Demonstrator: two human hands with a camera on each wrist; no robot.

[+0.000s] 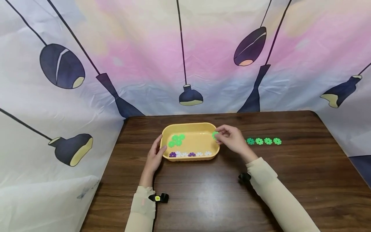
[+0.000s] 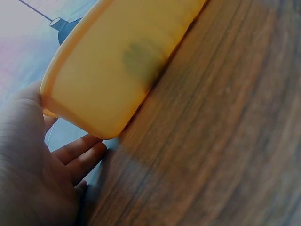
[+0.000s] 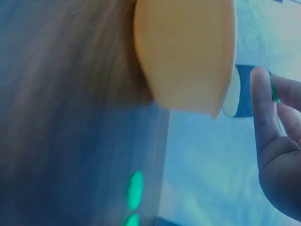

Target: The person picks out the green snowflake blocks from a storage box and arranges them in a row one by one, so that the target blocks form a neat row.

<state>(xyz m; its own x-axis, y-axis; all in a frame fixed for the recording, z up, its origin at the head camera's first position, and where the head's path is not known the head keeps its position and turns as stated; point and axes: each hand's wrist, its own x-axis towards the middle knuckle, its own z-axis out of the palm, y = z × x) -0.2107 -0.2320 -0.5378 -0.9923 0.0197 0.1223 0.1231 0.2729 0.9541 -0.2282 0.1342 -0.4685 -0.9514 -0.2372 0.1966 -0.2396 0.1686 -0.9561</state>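
We seem mid-transfer, our left hand (image 1: 154,155) gripping the yellow tray (image 1: 192,141), our right hand (image 1: 232,139) pinching a green snowflake disc (image 1: 214,135) at its right end, and the next move likely calls for a controlled release

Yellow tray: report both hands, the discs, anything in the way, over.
Left hand holding left end of yellow tray. Right hand pinching green disc at right end. Other green discs, white discs, purple discs inside. Nothing seen blocking.

A brown wooden table (image 1: 307,180) is spanning the lower frame, bearing a yellow tray (image 1: 197,140) mid-frame and green discs (image 1: 268,140) center-right.
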